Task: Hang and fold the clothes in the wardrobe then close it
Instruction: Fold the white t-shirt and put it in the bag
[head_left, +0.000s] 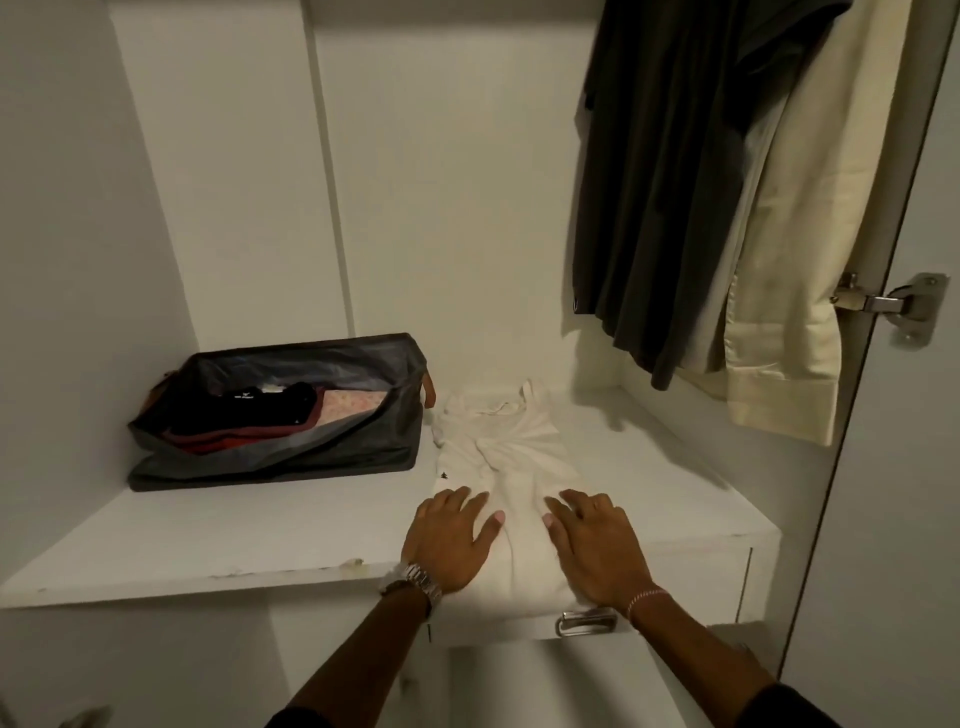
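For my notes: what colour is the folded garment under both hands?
White folded cotton garment; head view shows it best.

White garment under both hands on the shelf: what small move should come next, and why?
Probably fold the near end away, toward the collar. The white garment lies lengthwise on the shelf, narrowed but long, its near edge overhanging the front. Left hand and right hand press it flat there.
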